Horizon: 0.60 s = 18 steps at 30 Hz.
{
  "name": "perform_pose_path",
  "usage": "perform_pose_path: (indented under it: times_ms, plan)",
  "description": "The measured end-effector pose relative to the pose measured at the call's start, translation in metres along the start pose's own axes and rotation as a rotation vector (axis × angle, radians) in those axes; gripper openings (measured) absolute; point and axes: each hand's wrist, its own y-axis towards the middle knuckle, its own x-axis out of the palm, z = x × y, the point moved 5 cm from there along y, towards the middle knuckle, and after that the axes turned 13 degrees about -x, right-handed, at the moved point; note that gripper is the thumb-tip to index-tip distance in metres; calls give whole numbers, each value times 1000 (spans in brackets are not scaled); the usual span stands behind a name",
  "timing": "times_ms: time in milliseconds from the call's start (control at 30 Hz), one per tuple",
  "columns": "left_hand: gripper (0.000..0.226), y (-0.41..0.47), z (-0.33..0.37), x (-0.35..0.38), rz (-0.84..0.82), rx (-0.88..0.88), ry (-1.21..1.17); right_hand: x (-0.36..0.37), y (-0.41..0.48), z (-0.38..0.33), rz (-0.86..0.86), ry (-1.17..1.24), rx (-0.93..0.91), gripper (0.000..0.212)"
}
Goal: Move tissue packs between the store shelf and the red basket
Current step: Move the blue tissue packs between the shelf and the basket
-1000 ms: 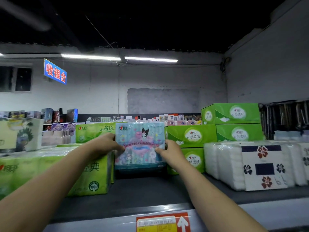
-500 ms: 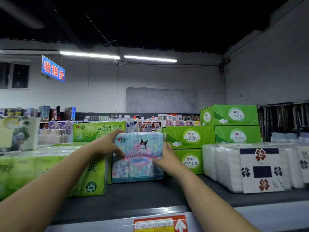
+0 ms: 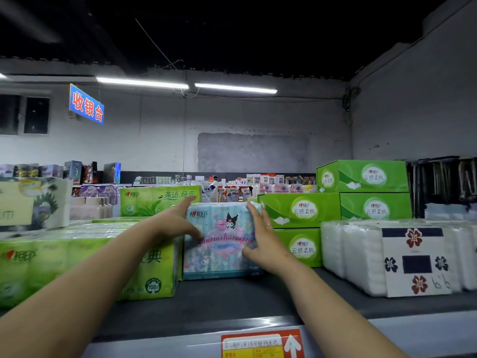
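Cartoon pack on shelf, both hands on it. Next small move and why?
Likely draw both hands straight back. The cartoon pack sits flat on the shelf between the green pack and green boxes; left hand and right hand touch it with straight fingers, not gripping.

Both arms bare, stretched forward and up from lower frame corners, converging toward centre. Left hand (image 3: 178, 223) — fingers spread and nearly straight, index reaching highest, thumb lying across front face of tissue pack (image 3: 222, 244) near its left edge. Right hand (image 3: 263, 239) — palm turned inward, fingers straight and close together, pointing up along pack's right side, thumb low on front face. Ring (image 3: 268, 224) on one right finger. Neither hand curled into grip.
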Motion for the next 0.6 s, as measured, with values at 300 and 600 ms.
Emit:
perform_pose_path:
  times_ms: [300,600]
  plan:
    - [14,-8,-2,-25,567,304,-66,-3,-3,0,23,-16,-35,98]
    - [8,-7,-3,-25,539,277,-93,-19,-6,-16,216,-111,-133,89]
